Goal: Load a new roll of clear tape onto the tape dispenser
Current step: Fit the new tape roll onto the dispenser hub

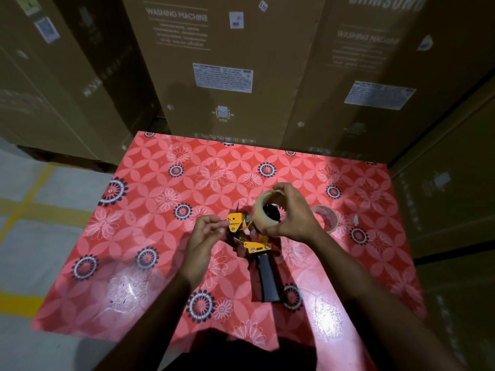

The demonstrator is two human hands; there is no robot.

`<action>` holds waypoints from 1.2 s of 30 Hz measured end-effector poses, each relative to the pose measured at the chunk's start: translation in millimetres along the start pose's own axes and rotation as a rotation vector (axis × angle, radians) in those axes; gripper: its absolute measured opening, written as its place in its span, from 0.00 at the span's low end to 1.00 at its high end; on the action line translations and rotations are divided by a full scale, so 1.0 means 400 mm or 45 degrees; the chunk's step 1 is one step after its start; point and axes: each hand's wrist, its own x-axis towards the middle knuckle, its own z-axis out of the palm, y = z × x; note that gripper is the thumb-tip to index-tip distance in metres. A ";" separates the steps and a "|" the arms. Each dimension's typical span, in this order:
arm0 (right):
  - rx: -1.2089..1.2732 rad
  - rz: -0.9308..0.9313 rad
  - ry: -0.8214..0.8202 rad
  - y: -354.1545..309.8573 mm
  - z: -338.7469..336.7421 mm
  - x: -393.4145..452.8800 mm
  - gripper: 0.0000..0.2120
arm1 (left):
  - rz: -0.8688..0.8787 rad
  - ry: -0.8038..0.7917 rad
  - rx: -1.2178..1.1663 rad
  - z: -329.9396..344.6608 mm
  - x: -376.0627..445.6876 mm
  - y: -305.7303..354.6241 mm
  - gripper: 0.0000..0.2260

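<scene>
1. Because the counter (pixel 150 236) gives me a flat bed under its red flowered covering, I have laid the tape dispenser (pixel 253 242) on its side there, black handle pointing back at me, so its hub faces up for loading.
2. While it lies so, my right hand (pixel 290 212) grips the new roll of clear tape (pixel 265 210) by its rim from above, holding it at the hub; whether it is fully seated I cannot tell.
3. My left hand (pixel 206 231) is pinched closed at the yellow front plate (pixel 235 222), I judge to steady it or catch the tape's loose end.
4. Just beside my right hand a second roll (pixel 328 218) rests apart on the counter.
5. No open container shows; only closed cardboard cartons (pixel 227 62) stand behind.
</scene>
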 end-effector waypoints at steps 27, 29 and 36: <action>-0.266 0.050 -0.138 0.023 0.062 0.069 0.57 | 0.072 -0.405 0.937 0.009 0.094 -0.053 0.40; -0.308 0.066 -0.125 0.030 0.084 0.057 0.55 | 0.074 -0.409 0.917 0.007 0.102 -0.057 0.40; -0.273 0.122 -0.052 0.073 0.147 0.036 0.56 | 0.108 -0.418 0.950 -0.004 0.110 -0.072 0.40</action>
